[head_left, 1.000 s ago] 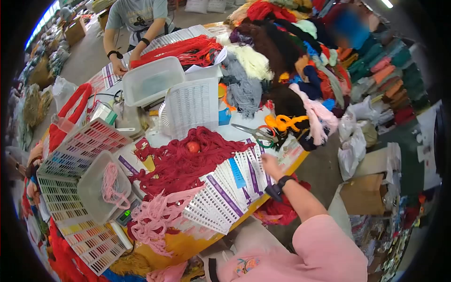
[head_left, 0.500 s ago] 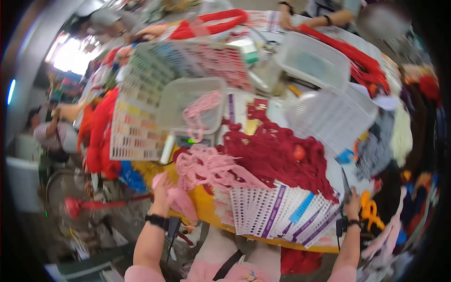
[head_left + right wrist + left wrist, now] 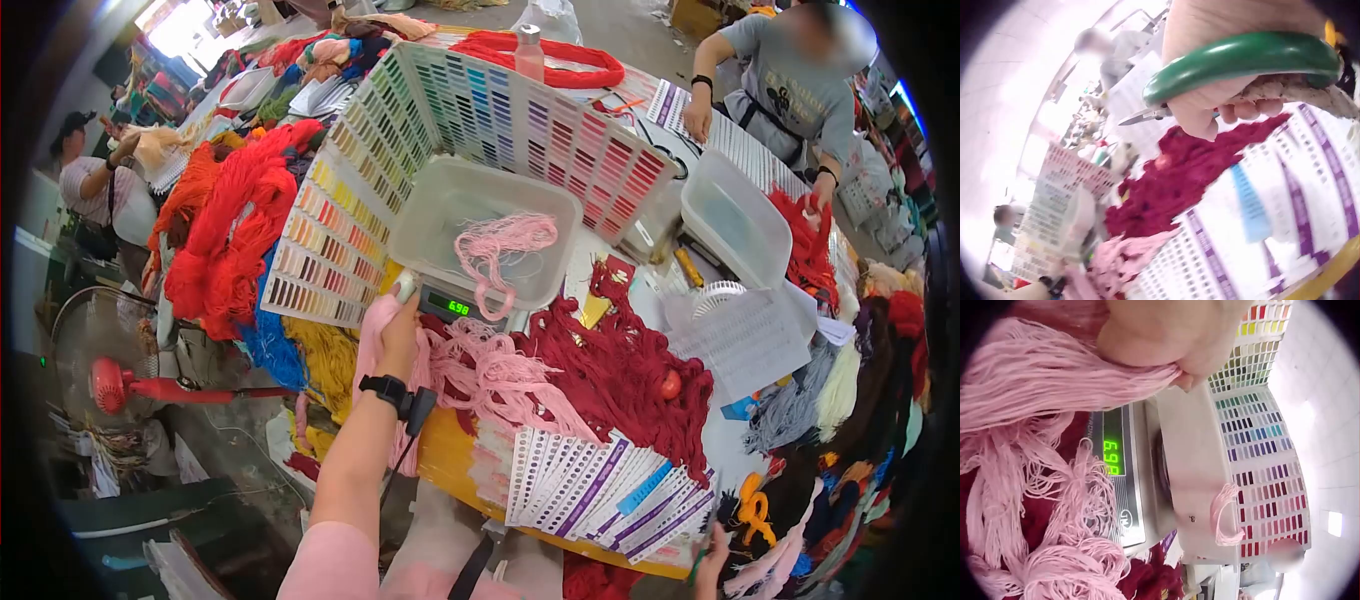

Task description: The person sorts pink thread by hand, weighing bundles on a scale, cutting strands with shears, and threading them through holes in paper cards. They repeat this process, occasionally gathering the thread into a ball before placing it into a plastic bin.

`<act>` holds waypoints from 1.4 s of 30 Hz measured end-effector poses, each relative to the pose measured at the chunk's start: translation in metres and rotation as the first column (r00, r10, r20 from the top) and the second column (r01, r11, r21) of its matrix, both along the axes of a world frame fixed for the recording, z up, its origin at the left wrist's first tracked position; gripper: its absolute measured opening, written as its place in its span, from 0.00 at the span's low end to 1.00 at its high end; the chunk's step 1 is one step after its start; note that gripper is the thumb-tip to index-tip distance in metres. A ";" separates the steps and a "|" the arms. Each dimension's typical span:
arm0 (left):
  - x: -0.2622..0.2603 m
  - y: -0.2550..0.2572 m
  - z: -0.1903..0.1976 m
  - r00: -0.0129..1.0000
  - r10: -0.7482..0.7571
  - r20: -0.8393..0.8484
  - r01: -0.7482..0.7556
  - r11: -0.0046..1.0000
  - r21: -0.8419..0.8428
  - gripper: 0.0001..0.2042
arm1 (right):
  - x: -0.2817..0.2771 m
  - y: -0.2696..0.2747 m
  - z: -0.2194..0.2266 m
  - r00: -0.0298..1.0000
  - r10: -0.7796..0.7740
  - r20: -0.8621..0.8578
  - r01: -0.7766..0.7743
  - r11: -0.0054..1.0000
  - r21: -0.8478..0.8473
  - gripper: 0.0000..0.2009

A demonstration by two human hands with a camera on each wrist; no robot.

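My left hand (image 3: 402,335) grips a bundle of pink yarn (image 3: 1041,375) beside the digital scale (image 3: 455,303), whose green display reads 6.98. A clear plastic tub (image 3: 420,225) stands on the scale, with a loose pink skein (image 3: 505,250) inside that hangs over its near rim. More pink yarn (image 3: 490,365) lies at the table's front edge. My right hand (image 3: 1210,94) holds scissors by the green handle (image 3: 1241,57); their blades (image 3: 1141,117) point away past the thumb. In the head view, that hand is low at the table's right corner, partly cut off.
A folding colour chart (image 3: 490,105) stands behind the tub. Dark red yarn (image 3: 620,365) covers the middle, with punched cards (image 3: 600,490) in front. Another clear tub (image 3: 735,220) and printed sheets (image 3: 745,340) lie to the right. A person (image 3: 790,90) works across the table.
My right hand has picked up the scissors from the table and moved toward the near right corner. My left hand has carried the pink bundle up beside the scale. The head view has swung left.
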State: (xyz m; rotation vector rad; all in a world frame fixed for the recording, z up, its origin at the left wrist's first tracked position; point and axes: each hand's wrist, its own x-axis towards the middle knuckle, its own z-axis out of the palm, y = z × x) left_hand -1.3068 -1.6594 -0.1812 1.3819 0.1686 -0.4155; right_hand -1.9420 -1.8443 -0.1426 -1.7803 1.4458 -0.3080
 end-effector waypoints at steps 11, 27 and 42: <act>0.012 0.038 0.007 0.977 -0.205 -0.058 0.211 0.972 0.109 0.07 | 0.341 0.087 0.056 0.685 0.639 0.350 -0.722 0.532 0.442 0.32; 0.002 0.076 0.025 0.888 -0.223 -0.402 0.173 0.972 -0.158 0.11 | 0.532 0.093 0.028 0.587 0.790 0.177 -0.771 0.479 0.419 0.24; 0.122 0.311 -0.012 0.267 -0.792 -0.549 0.950 0.312 0.012 0.13 | 0.239 0.067 0.021 0.829 0.559 -0.003 -0.559 0.829 -0.012 0.18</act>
